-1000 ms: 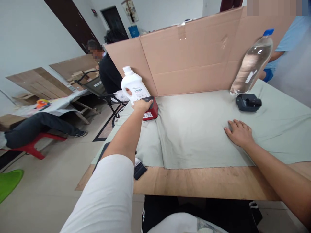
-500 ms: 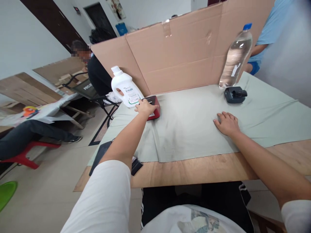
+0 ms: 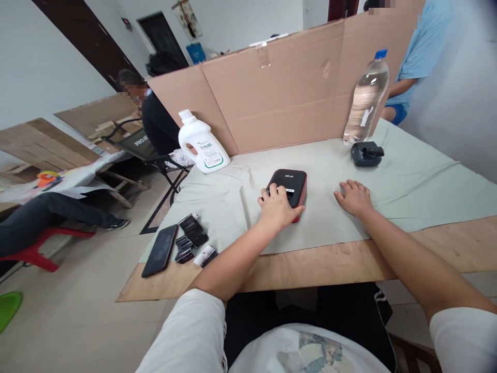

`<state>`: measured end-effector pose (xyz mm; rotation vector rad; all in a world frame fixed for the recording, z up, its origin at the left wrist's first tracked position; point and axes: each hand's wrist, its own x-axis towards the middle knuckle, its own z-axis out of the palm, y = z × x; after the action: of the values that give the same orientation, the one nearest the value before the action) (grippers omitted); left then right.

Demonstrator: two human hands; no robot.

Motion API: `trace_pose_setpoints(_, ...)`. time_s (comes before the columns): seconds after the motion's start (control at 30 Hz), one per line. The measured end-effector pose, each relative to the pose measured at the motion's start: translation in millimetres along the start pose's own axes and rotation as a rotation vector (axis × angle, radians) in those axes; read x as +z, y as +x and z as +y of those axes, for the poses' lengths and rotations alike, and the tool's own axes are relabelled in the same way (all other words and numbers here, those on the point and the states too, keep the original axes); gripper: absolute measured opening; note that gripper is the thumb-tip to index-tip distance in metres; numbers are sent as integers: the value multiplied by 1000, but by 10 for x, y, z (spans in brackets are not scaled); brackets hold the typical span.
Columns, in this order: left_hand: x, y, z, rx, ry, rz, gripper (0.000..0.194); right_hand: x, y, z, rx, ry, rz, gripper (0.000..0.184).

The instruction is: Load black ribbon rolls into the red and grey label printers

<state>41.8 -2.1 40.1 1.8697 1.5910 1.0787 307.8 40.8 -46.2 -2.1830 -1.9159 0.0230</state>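
- And here's the black-and-red box (image 3: 295, 181), on the near side of the cardboard panel (image 3: 279, 98) and well apart from it, apparently down on the cloth-covered tabletop (image 3: 306, 235).
- A firm customer, by the look of it: stiff plastic shell, probably moderate in weight, the smooth top likely a touch slippery, the innards perhaps not fond of a knock.
- Best purchase? Surely the two opposite sides, thumb against fingers, rather than the slick lid.
- The left hand (image 3: 275, 207) has just that sort of span: half open, fingers bent over the top's left edge, thumb at the right side, box in its grasp; contact beneath the palm is hidden.
- Over to the right hand (image 3: 354, 198), in front of the panel's right part: palm down, fingers loosely spread, resting on cloth, holding nothing visible.
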Motion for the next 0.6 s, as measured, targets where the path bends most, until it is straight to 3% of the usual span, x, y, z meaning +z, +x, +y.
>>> trace_pose_setpoints(0.17, -189, -78, -116, -3, 15, -8, 44, 11, -5, 6, 2, -1, -1, 56)
trace_pose_setpoints(0.3, -242, 99, -505, -41, -352, 74, 33, -42, 32, -100, 41, 152, -34, 50)
trace_pose_setpoints(0.43, -154, 191, -844, -263, -863, -52, 66, -89, -13, -455, -62, 446, -90, 40)
trace_pose_setpoints(0.5, -122, 177, -903, -284, -981, -121, 83, -56, -133, -698, -142, 631, -80, 41)
trace_pose_setpoints(0.6, -117, 131, -896, -267, -1049, -179, 89, 55, -410, -1016, -198, 917, 30, 49)
